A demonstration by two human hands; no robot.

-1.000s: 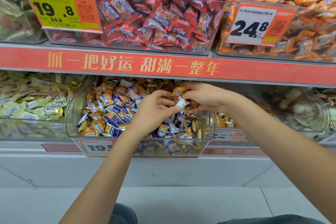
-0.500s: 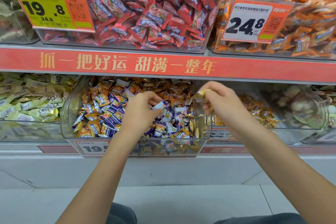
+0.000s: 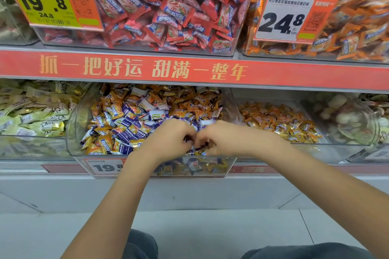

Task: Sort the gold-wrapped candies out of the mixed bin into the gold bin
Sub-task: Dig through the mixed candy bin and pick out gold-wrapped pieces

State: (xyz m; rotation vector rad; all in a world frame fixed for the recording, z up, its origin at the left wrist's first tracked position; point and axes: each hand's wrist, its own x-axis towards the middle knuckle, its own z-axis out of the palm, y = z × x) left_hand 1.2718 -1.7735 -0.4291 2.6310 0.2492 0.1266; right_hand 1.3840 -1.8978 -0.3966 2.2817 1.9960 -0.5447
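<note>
Both hands dig side by side at the front centre of the mixed bin (image 3: 84, 115), the left hand (image 3: 168, 139) and right hand (image 3: 223, 139) with fingers curled down into the wrappers; whether either grips a candy cannot be told. Gold-wrapped candies (image 3: 105, 143) lie scattered among purple ones, mostly left of the left hand. The gold bin (image 3: 280, 120) sits to the right in the frame, nearer the right hand. Readable tags: "19.8" with "24.8" upper left, "24.8" upper right, and a red banner (image 3: 143, 69) in Chinese.
</note>
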